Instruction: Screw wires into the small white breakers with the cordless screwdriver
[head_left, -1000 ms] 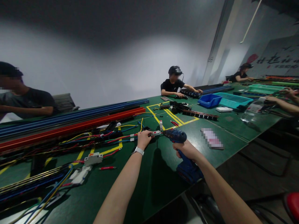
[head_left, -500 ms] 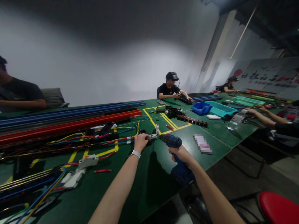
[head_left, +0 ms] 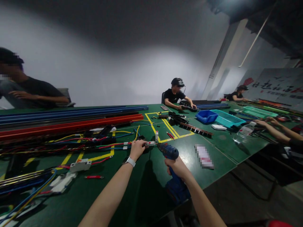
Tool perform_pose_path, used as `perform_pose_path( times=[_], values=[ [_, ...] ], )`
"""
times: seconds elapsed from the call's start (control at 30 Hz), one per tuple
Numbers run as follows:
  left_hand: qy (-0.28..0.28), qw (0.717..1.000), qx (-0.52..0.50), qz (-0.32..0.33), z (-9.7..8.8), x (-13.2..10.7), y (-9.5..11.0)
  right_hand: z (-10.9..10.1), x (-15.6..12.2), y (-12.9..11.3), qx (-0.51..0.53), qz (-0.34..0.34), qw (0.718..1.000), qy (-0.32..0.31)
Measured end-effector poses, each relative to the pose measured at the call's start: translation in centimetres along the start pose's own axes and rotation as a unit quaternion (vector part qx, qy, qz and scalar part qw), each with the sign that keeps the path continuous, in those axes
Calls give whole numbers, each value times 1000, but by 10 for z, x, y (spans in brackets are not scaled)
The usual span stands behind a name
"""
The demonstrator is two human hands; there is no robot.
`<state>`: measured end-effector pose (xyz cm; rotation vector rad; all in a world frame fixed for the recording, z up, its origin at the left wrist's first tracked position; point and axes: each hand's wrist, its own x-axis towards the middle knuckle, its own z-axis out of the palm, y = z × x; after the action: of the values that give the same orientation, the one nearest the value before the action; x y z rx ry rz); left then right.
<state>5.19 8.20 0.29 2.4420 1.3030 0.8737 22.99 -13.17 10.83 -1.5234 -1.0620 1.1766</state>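
My right hand (head_left: 177,167) is wrapped round the handle of a blue cordless drill (head_left: 169,152), whose tip points left. Pinched in my left hand (head_left: 138,149) is a small white circuit breaker (head_left: 150,143), with red-sleeved wires running off to its left. The drill's tip is at the breaker's right end; whether the bit sits in a screw is too small to tell. Just behind stands another white breaker (head_left: 156,136), upright. Red-sleeved wire pieces (head_left: 170,136) lie beyond it, and one more red wire piece (head_left: 94,177) is on the table to the left.
Long orange rails (head_left: 71,126) and blue rails (head_left: 99,112) stretch across the back left. Wired white breakers (head_left: 80,165) are at the left. A blue bin (head_left: 206,116), a turquoise tray (head_left: 228,119) and a plastic bottle (head_left: 245,132) stand to the right. Co-workers sit around the table.
The view has shifted slightly, so my hands, drill and breaker appear a little further left. Both grips stay the same. The person at the left has leaned further into view.
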Motion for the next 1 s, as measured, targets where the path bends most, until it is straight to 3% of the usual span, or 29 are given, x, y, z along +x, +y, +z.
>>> perform_pose_path(
  times=[0.53,1.0],
  values=[
    [-4,1000,2,1,2,4,1,-20,13,6,20,39,998,-39],
    [-17,1000,7,-16,-2,4,1,-6,9,-1,3,46,999,-11]
  ],
)
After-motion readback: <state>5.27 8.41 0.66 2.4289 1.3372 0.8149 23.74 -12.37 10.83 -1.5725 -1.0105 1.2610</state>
